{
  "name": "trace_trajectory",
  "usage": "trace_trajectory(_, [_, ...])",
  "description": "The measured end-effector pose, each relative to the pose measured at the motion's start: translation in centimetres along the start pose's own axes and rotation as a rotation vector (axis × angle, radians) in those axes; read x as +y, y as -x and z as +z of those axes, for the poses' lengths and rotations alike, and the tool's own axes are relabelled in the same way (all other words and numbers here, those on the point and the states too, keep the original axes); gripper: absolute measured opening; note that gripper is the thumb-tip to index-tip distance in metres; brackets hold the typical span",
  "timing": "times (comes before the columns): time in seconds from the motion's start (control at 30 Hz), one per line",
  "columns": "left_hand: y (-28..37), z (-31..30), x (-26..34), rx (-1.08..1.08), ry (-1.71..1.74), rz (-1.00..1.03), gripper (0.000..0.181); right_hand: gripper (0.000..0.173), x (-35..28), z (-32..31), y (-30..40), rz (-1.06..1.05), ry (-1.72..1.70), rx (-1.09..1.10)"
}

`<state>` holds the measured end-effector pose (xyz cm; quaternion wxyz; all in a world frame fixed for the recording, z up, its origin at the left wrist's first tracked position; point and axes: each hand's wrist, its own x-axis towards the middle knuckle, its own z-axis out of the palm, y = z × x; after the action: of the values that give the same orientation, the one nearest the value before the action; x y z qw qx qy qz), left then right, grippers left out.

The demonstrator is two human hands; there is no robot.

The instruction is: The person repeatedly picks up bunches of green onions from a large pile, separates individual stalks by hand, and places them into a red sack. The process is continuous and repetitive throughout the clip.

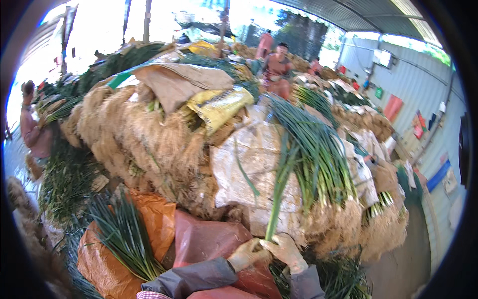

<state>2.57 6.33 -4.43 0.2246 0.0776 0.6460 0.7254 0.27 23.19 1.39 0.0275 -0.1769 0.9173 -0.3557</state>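
A single green onion [275, 209] stands tilted in front of me, its leaves reaching up onto the white woven sack. My right hand [285, 255], in a light glove, pinches its lower end between thumb and fingers. Close against it, my left hand [249, 256], gloved too, has its fingers curled near the same end; whether it grips anything is hidden. Beyond the hands, a bunch of green onions [317, 149] lies across the white woven sack [250, 157], roots hanging down. More green onions [125, 231] rest on an orange plastic sheet [99, 258] beside my left forearm.
A long heap of onions with hanging roots [138, 130] rises ahead, partly under a tan sack [183, 80] and a yellow sack [220, 106]. Green leaf trimmings [67, 179] pile at left. Another person [276, 69] is behind the heap, one [33, 123] at left. A metal wall [410, 89] bounds the right.
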Motion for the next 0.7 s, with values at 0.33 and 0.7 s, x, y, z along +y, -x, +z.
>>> trace_trajectory(0.33, [-0.8, -0.8, -0.8, 0.067, 0.108, 0.006, 0.028, 0.033, -0.6, -1.5, 2.7, 0.340, -0.533, -0.021])
trace_trajectory(0.7, [0.0, 0.8, 0.1, -0.122, 0.835, -0.109, 0.016, 0.033, 1.8, 0.6, 2.9, 0.119, -0.264, -0.066])
